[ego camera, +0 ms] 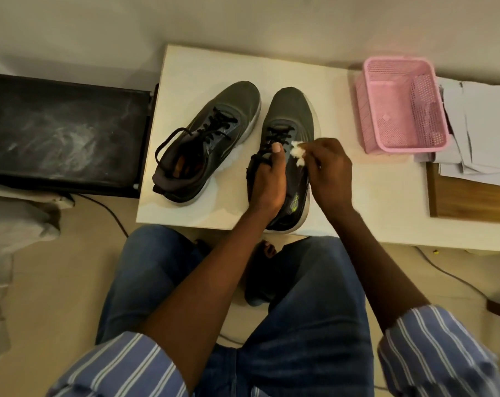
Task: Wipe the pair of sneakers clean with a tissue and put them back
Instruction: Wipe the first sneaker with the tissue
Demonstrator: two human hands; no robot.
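Observation:
Two dark grey sneakers with black laces stand on a white table point(343, 190). The left sneaker point(211, 138) sits untouched, toe pointing away. My left hand point(267, 179) grips the right sneaker point(290, 116) over its opening, thumb on the laces. My right hand point(329, 170) pinches a crumpled white tissue point(297, 153) against that sneaker's right side near the laces. The sneaker's heel hangs near the table's front edge.
A pink mesh basket point(400, 107) stands to the right of the sneakers, with loose papers point(480, 124) and a wooden board point(472, 196) beyond it. A black dusty case point(62, 133) lies left of the table. Cables run on the floor by my knees.

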